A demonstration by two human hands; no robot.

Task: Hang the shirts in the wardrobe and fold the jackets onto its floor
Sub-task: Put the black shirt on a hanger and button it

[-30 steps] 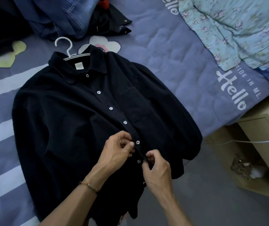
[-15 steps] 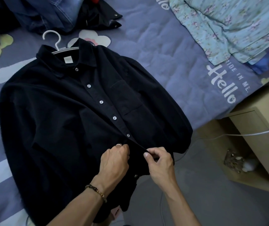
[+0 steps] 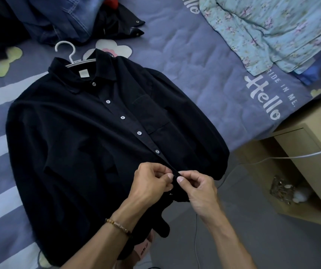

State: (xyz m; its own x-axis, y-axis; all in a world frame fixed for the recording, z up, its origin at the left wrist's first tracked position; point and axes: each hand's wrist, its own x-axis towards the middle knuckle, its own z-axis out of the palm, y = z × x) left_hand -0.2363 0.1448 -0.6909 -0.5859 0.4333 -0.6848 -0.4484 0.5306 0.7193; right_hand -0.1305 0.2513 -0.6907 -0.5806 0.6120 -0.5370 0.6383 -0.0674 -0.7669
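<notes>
**Both hands pinching the placket of a dark shirt on the bed**

A dark navy button-up shirt (image 3: 89,144) is lying front-up across the centre and left of the frame, spread on a blue-purple bedspread (image 3: 194,70) printed with white stripes and the word "Hello". A white plastic hanger (image 3: 69,53) is sitting inside the collar, its hook poking out toward the upper left. Five pale buttons are showing down the front.

Low in the centre, the left hand (image 3: 150,183) and the right hand (image 3: 198,189) are meeting at the shirt's button strip, each with thumb and fingers curled and pinching the fabric edge, thumbnails nearly touching. A beaded bracelet (image 3: 118,226) is circling the left wrist.

At the upper left, denim garments (image 3: 66,18) and a black jacket (image 3: 116,26) are lying piled. At the upper right, a pale floral cloth (image 3: 272,30) is lying on the bed. At the right edge, a light wooden bedside cabinet (image 3: 315,148) is standing beside the bed, with a white cable (image 3: 272,159) trailing across it.
</notes>
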